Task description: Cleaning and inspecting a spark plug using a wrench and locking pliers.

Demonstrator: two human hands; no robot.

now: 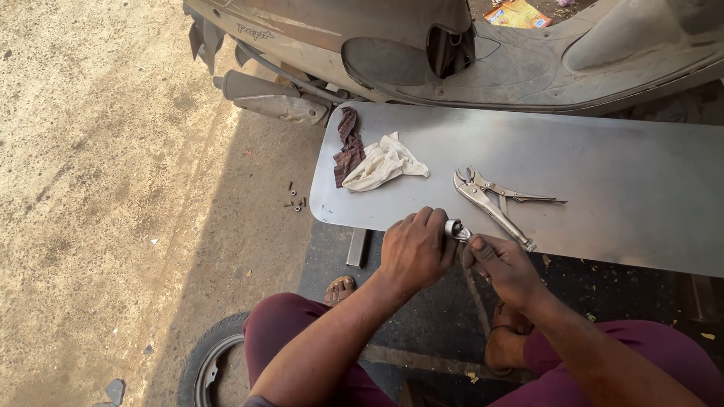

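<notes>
While our left hand (413,252) and right hand (501,265) grasp a metal part (455,230) at the table (618,196) edge, pliers (494,200) lie near; rags (373,158) well apart.

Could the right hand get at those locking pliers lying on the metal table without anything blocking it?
Probably yes. The right hand sits just below the locking pliers, with only bare metal table between. It is, though, busy gripping a small metal part together with the left hand.

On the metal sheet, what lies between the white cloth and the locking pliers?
Nothing: in the head view, the metal sheet is bare between the white cloth and the locking pliers.
</notes>
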